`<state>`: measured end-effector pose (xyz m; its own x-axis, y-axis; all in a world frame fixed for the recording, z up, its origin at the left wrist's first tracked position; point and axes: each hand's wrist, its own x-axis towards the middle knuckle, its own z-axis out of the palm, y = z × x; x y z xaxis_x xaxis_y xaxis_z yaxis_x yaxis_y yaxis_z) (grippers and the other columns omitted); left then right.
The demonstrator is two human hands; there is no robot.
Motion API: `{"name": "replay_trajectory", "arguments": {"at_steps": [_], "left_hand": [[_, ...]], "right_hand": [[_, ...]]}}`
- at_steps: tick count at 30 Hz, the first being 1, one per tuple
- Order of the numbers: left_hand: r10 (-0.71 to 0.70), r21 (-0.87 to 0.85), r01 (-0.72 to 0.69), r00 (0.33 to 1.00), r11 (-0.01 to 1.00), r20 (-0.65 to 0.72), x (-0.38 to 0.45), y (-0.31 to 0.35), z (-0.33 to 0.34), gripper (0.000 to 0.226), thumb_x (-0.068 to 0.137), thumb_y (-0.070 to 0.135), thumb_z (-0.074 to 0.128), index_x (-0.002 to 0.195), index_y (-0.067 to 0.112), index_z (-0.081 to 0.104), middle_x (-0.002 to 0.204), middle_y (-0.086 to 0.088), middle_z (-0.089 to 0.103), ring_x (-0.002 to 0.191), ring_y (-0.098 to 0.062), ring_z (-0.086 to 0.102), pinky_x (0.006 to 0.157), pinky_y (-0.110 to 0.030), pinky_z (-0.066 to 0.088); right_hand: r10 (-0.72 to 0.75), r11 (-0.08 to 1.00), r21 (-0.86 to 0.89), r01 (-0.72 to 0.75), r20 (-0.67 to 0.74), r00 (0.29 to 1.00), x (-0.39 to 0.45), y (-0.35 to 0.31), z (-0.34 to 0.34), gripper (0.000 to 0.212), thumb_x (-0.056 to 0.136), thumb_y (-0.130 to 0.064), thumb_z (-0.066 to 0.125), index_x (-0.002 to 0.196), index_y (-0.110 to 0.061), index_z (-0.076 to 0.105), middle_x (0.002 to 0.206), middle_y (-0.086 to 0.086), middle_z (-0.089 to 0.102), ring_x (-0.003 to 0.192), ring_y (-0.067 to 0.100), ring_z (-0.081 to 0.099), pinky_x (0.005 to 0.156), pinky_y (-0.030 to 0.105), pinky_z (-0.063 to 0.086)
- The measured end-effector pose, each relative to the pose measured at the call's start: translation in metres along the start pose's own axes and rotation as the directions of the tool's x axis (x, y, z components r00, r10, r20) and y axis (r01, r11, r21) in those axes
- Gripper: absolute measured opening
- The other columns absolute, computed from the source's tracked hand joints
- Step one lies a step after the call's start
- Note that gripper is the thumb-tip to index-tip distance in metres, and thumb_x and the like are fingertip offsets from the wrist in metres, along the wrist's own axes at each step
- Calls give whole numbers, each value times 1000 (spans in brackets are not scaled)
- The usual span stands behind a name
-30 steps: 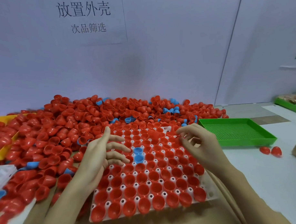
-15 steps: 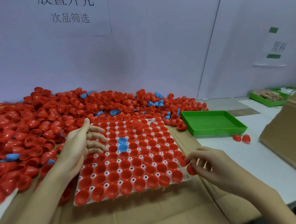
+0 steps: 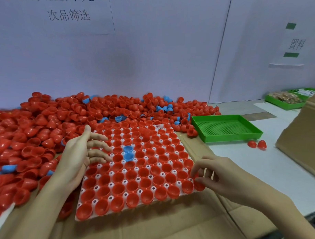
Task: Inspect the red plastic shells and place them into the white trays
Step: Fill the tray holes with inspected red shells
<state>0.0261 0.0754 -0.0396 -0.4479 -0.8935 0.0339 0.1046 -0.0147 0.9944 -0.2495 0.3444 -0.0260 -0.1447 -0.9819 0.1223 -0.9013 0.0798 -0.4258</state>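
A white tray (image 3: 110, 184) lies in the middle on cardboard, nearly every cell filled with a red shell (image 3: 142, 172). Two blue shells (image 3: 128, 153) sit among them near the tray's centre. My left hand (image 3: 81, 156) rests on the tray's left edge, fingers stretched over the shells and holding nothing. At the tray's front right corner, the curled fingers and thumb of my right hand (image 3: 221, 176) pinch one red shell (image 3: 199, 185). A big heap of loose red shells (image 3: 37, 127), with a few blue ones, lies to the left and behind.
A green perforated tray (image 3: 225, 129) stands right of the white tray, two loose red shells (image 3: 257, 144) in front of it. A cardboard box (image 3: 303, 137) rises at the far right. Another green tray (image 3: 284, 104) holds brownish pieces at the back right. A flat cardboard sheet (image 3: 139, 227) covers the near table.
My right hand moved from the tray's far right part to its front right corner and now pinches a red shell there. The left hand stayed on the left edge. The view swung right.
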Motion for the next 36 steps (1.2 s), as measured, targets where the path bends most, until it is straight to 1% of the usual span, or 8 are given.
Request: {"name": "replay_trajectory", "arguments": {"at_steps": [8, 14, 19, 23, 27, 31, 33, 36], "left_hand": [[5, -3, -5, 1000, 1000, -5, -1, 1, 4, 62, 107, 53, 42, 101, -2, 71, 81, -25, 73, 56, -33, 72, 46, -27, 57], [15, -38, -15, 1000, 999, -18, 2, 0, -3, 62, 106, 54, 44, 100, -1, 72, 82, -27, 73, 57, -36, 72, 46, -28, 57], [17, -73, -19, 999, 997, -29, 3, 1, -7, 60, 106, 54, 45, 96, 3, 75, 83, -27, 73, 57, -36, 72, 46, -29, 57], [34, -72, -37, 998, 997, -45, 2, 7, -7, 58, 108, 50, 44, 97, 2, 73, 82, -27, 73, 57, -34, 71, 46, -27, 56], [121, 55, -116, 987, 992, -104, -2, 11, -4, 46, 108, 44, 51, 92, 8, 75, 83, -19, 75, 61, -30, 71, 47, -25, 56], [426, 496, -402, 902, 770, 69, -6, 3, 7, 30, 105, 45, 54, 102, 27, 77, 105, 12, 75, 104, -7, 68, 86, -29, 55], [416, 606, -478, 873, 636, 254, -6, -4, 14, 33, 107, 50, 48, 120, 32, 73, 126, 23, 66, 128, 1, 54, 112, -30, 40], [255, 679, -462, 886, 571, 388, -6, -12, 16, 55, 104, 69, 35, 144, 40, 58, 151, 30, 47, 144, 12, 32, 124, -30, 25]], "right_hand": [[-80, 997, -26, 78, -85, 993, 59, -18, -23, 6, 99, -28, 69, 102, -31, 73, 91, -20, 66, 87, -4, 63, 71, 12, 50], [-55, 998, -5, 55, -195, 979, 163, -27, 7, 29, 99, -38, 70, 122, -19, 68, 105, -6, 65, 88, 6, 63, 81, 23, 54], [-21, 995, -100, 10, -110, 994, 204, -19, 26, 24, 94, -37, 77, 108, -19, 75, 107, -7, 61, 90, 6, 56, 89, 30, 55], [-20, 1000, -11, 18, -257, 966, 217, -6, 14, 8, 92, -29, 80, 89, -25, 74, 93, -13, 66, 82, -1, 58, 75, 16, 46], [34, 995, -74, -62, -330, 943, 222, 13, 7, 12, 92, -27, 80, 82, -21, 77, 80, -18, 60, 96, 10, 51, 86, 27, 40], [32, 986, -148, -71, -248, 968, 219, 24, 18, 20, 91, -34, 81, 90, -14, 82, 81, -15, 65, 98, 10, 46, 84, 27, 37], [28, 986, -154, -68, -250, 968, 219, 25, 24, 25, 93, -39, 78, 93, -14, 81, 92, -6, 69, 101, 9, 46, 85, 28, 39], [35, 990, -122, -76, -312, 949, 218, 25, 30, 28, 99, -38, 70, 95, -13, 80, 90, -8, 62, 101, 10, 49, 86, 29, 39]]}}
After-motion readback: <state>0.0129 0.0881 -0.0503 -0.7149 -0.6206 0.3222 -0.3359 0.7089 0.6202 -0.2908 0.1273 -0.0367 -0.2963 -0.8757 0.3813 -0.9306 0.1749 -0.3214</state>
